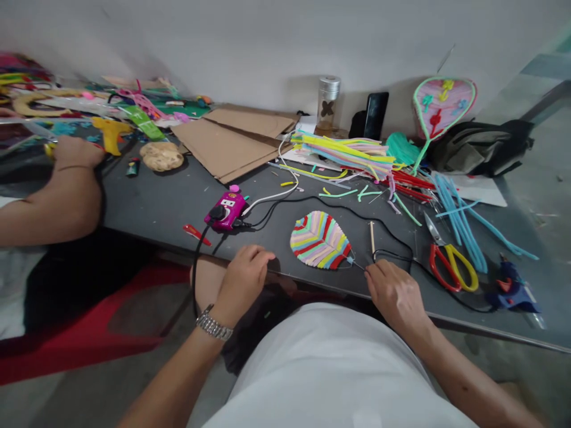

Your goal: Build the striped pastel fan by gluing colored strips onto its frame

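Observation:
My right hand (395, 294) pinches the thin wire stem of a leaf-shaped pipe-cleaner piece (320, 241), which lies on the grey table (151, 202) near its front edge. Its stripes are red, yellow, pink, blue and mint, and bare wire loops show near its tip by the stem. To the left of the piece, my left hand (244, 273) is at the table edge, fingers loosely bent, with nothing visible in it. A pale stick (372, 239) lies just beyond my right hand. Scissors (452, 264) with red and yellow handles and a blue glue gun (515, 291) lie to the right.
A purple power strip (226, 211) with black cables sits left of centre. Pipe cleaners (343, 154), cardboard (241, 139), a bottle (328, 104), a phone (376, 116) and a finished pipe-cleaner fan (444, 110) stand or lie behind. At left is another person's arm (66, 196) near a yellow glue gun (111, 134).

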A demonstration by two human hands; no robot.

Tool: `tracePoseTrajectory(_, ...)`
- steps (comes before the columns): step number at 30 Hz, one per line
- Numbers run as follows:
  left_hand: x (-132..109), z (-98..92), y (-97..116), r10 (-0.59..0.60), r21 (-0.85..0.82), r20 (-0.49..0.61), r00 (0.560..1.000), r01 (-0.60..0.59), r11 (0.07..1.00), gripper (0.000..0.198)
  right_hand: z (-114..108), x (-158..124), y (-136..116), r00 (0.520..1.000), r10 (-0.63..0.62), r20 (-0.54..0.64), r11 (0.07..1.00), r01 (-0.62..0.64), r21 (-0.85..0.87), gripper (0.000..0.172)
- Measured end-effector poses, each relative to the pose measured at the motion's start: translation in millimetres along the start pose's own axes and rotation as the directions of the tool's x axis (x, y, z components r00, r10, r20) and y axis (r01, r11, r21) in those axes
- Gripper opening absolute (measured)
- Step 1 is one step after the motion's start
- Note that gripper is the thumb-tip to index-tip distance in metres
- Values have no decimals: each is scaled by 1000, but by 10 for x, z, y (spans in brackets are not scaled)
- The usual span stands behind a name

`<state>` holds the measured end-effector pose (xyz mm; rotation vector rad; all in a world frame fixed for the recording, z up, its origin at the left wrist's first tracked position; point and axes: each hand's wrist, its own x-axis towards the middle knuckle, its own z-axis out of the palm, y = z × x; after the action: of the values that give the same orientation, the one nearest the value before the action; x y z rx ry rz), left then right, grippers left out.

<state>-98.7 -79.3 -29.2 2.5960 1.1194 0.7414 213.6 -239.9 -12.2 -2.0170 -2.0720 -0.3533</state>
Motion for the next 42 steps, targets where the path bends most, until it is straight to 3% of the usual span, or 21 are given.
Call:
tracePoseTrajectory(2, -122, -37, 108, -11, -88, 27, 1000, 14, 996, 30, -23, 27, 17, 1000, 24, 14, 998, -25, 57, 33)
tracePoseTrajectory(4, -268, -33, 243, 5, -209, 77, 997, 12, 978, 29, -83, 41, -5, 995, 92, 31, 970, -97, 225, 32)
tracePoseTrajectory(6, -410, 28, 363, 24, -311, 138, 990, 20, 950, 27, -154, 47, -67, 972, 212, 98, 848, -233, 476, 28)
tracePoseTrajectory(7, -469, 79, 405, 29, -343, 160, 987, 28, 939, 27, -182, 49, -108, 946, 281, 163, 733, -321, 600, 26)
tracePoseTrajectory(9, -545, 207, 443, 22, -381, 200, 980, 57, 923, 27, -212, 52, -193, 856, 373, 357, 402, -496, 769, 27)
tracePoseTrajectory(12, -555, 396, 390, -11, -403, 247, 969, 113, 908, 27, -196, 51, -288, 714, 344, 610, -93, -621, 779, 41)
tracePoseTrajectory(13, -542, 445, 354, -22, -395, 264, 964, 129, 910, 27, -184, 50, -306, 687, 319, 653, -186, -630, 754, 44)
tracePoseTrajectory(15, -513, 516, 280, -39, -347, 303, 952, 148, 926, 26, -168, 43, -322, 660, 295, 691, -255, -643, 722, 47)
tracePoseTrajectory(18, -491, 557, 209, -62, -273, 353, 933, 166, 948, 27, -156, 25, -313, 644, 302, 703, -223, -669, 709, 46)
tracePoseTrajectory(21, -486, 535, 211, -83, -258, 380, 921, 192, 947, 26, -129, -1, -289, 641, 387, 663, -163, -660, 733, 43)
tracePoseTrajectory(25, -473, 467, 269, -101, -269, 375, 922, 212, 939, 26, -79, -33, -269, 686, 483, 544, -24, -610, 792, 33)
tracePoseTrajectory(30, -432, 381, 330, -140, -384, 356, 924, 281, 879, 32, -118, -40, -318, 759, 391, 521, 107, -599, 793, 24)
tracePoseTrajectory(32, -414, 348, 365, -164, -479, 386, 908, 349, 805, 32, -157, -43, -333, 806, 349, 479, 245, -571, 784, 17)
tracePoseTrajectory(35, -412, 307, 435, -192, -602, 458, 868, 462, 651, 39, -206, -60, -330, 894, 247, 374, 587, -445, 676, 8)
tracePoseTrajectory(37, -426, 281, 478, -226, -646, 468, 854, 505, 573, 45, -230, -74, -331, 924, 148, 352, 750, -337, 569, 11)
tracePoseTrajectory(39, -426, 244, 506, -257, -662, 388, 885, 461, 590, 46, -254, -82, -356, 930, 85, 356, 786, -282, 550, 14)
tracePoseTrajectory(42, -328, 164, 533, -148, -577, 74, 986, 163, 800, 41, -288, -76, -437, 927, 109, 358, 656, -338, 675, 11)
